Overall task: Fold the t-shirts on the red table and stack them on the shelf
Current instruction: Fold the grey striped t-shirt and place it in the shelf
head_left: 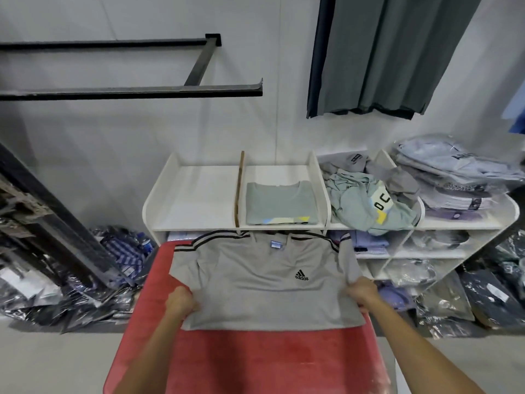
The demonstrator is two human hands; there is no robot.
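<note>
A grey t-shirt [261, 282] with black shoulder stripes and a black logo lies front up on the red table [255, 362], its collar toward the shelf. My left hand [179, 301] grips its left edge near the hem. My right hand [362, 292] grips its right edge at the same height. Behind the table stands a white shelf [196, 194]. One folded pale green t-shirt [279, 204] lies in its middle top compartment. The compartment to the right holds a heap of unfolded green and grey t-shirts [369, 200].
Bagged folded shirts [451, 174] are stacked at the shelf's right end, with more in the lower compartments. Plastic-wrapped clothes [85, 285] cover the floor on both sides. A black wall rail [130, 91] juts out at upper left; dark garments [380, 52] hang at upper right.
</note>
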